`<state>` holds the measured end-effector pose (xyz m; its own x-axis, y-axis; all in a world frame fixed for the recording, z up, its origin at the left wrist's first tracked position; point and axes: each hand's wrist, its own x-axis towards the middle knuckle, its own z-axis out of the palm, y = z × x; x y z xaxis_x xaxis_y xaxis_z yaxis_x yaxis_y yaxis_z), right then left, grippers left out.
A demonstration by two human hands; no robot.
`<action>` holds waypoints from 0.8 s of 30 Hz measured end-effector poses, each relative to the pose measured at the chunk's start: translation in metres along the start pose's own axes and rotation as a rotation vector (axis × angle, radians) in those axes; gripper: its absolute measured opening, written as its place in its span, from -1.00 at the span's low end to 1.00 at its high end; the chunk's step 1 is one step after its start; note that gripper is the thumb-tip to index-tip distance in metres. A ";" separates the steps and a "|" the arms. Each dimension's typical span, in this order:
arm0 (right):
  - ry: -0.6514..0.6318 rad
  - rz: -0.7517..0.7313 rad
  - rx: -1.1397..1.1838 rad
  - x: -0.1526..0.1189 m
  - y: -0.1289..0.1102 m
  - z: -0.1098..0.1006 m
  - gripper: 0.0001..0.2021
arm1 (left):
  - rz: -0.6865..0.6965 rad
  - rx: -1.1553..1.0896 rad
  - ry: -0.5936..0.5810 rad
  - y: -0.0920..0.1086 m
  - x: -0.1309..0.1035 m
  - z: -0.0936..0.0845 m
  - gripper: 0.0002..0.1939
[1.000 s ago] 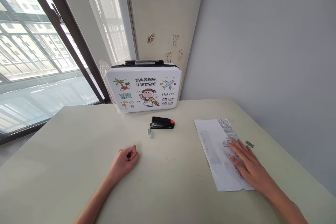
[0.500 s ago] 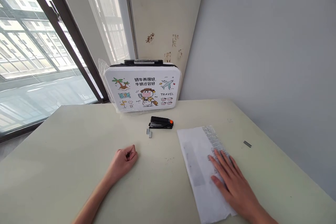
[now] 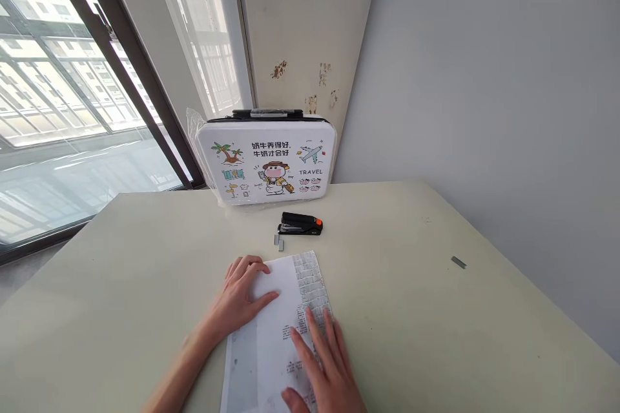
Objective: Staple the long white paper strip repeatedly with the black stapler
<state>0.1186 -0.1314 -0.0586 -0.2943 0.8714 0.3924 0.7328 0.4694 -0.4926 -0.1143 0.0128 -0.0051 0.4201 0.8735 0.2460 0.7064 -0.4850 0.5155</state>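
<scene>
Printed paper sheets (image 3: 276, 329) lie on the table in front of me, with a band of small print along the right side. My left hand (image 3: 245, 293) rests on their upper left edge, fingers curved and thumb spread over the paper. Flat on the lower right part lies my right hand (image 3: 322, 361), its fingers apart. Beyond the paper's far edge sits a black stapler (image 3: 300, 224) with an orange patch at its right end. Two small strips of staples (image 3: 279, 242) lie just in front of the stapler.
A white case (image 3: 268, 164) with cartoon prints and clear plastic wrap stands upright at the table's far edge. Another strip of staples (image 3: 458, 262) lies on the right of the table (image 3: 411, 284). A window (image 3: 62, 77) is at the left, a grey wall (image 3: 484, 77) at the right.
The paper has moved left under my right hand to the middle of the table. My left hand, a loose fist before, has opened and now touches the paper's left edge.
</scene>
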 end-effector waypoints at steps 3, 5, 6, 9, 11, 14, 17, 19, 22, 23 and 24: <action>-0.003 0.057 0.065 0.036 0.010 -0.032 -0.33 | 0.013 0.047 0.007 -0.003 -0.001 0.002 -0.70; 0.113 0.100 0.070 0.073 0.032 -0.051 -0.41 | 0.020 0.052 0.003 -0.005 -0.001 0.004 -0.70; 0.159 0.108 0.057 0.094 0.045 -0.057 -0.44 | 0.022 0.050 0.001 -0.006 -0.001 0.004 -0.70; 0.145 0.123 -0.001 0.160 0.085 -0.058 -0.48 | 0.019 0.042 -0.002 -0.008 -0.001 0.005 -0.69; 0.110 0.131 -0.006 0.195 0.105 -0.047 -0.49 | 0.020 0.040 -0.006 -0.008 -0.001 0.005 -0.69; 0.038 0.152 0.007 0.224 0.121 -0.031 -0.64 | 0.034 0.059 -0.005 -0.008 -0.002 0.004 -0.70; 0.007 0.198 0.023 0.223 0.131 -0.025 -0.75 | 0.077 0.076 -0.005 -0.007 -0.002 0.001 -0.75; 0.025 0.237 0.028 0.209 0.138 -0.030 -0.73 | 0.116 0.069 -0.025 -0.005 -0.003 -0.002 -0.79; 0.065 0.283 0.038 0.179 0.152 -0.048 -0.67 | 0.162 0.041 -0.056 0.003 -0.005 -0.005 -0.80; 0.073 0.289 0.046 0.167 0.157 -0.055 -0.65 | 0.173 0.033 -0.065 0.008 -0.006 -0.005 -0.78; 0.075 0.290 0.056 0.154 0.160 -0.063 -0.62 | 0.186 0.027 -0.079 0.014 -0.007 -0.003 -0.76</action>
<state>0.2294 0.0693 -0.0279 -0.0299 0.9581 0.2848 0.7440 0.2116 -0.6337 -0.1086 -0.0003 0.0028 0.5878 0.7629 0.2693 0.6267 -0.6399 0.4448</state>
